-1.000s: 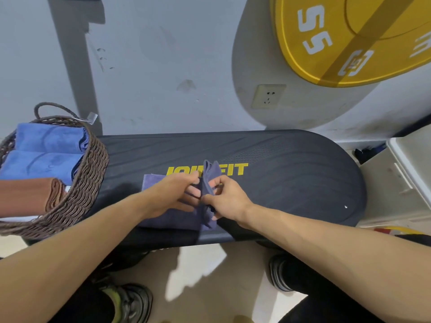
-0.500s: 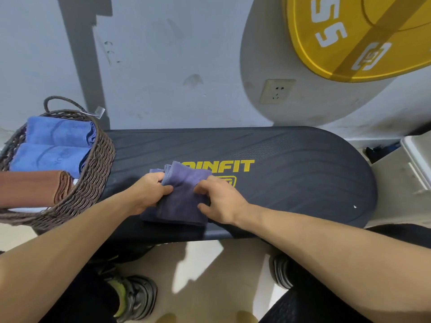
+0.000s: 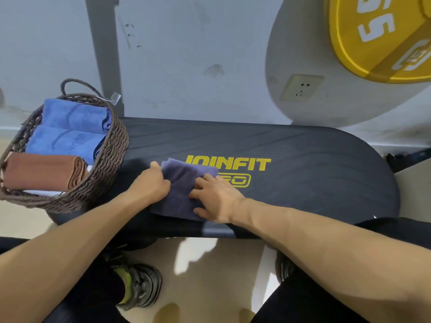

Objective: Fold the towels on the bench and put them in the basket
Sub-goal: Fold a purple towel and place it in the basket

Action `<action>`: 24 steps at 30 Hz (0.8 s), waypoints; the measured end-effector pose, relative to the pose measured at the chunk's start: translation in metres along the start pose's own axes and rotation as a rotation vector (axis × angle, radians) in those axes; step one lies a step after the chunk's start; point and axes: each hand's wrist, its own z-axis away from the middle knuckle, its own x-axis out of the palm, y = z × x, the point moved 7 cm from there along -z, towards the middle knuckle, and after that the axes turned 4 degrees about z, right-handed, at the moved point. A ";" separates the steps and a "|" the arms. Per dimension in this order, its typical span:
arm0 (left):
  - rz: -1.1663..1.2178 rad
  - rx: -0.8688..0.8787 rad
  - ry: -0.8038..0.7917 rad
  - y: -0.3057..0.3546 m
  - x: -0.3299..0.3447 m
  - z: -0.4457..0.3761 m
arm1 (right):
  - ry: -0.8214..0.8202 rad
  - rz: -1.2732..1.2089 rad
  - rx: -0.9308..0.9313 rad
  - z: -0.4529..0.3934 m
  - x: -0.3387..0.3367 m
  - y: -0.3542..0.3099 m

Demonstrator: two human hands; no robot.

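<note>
Black bench (image 3: 303,183) against grey wall (image 3: 175,54), folded purple towel (image 3: 179,190) lengthwise toward wall near front edge, left hand (image 3: 149,185) gripping its left side, right hand (image 3: 217,199) fingers spread flat on it, basket (image 3: 109,159) at left end

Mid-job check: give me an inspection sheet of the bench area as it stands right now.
Surface: black bench, yellow lettering.
Job's things: folded purple towel on bench; wicker basket at bench's left end holds two blue towels and a brown towel.
Clutter: nothing seen.
Hands: left hand at towel's left edge; right hand flat on it.
Cables: nothing seen.
Surroundings: wall socket, yellow weight plate.
</note>
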 end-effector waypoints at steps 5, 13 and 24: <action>-0.036 -0.045 -0.062 -0.019 0.000 0.003 | -0.023 -0.042 0.013 -0.002 0.002 0.003; 0.163 -0.072 0.000 -0.020 0.006 0.010 | -0.142 -0.178 0.087 0.009 0.005 0.005; 0.222 -0.061 0.009 0.006 0.006 0.027 | 0.005 -0.514 0.324 0.046 -0.022 0.048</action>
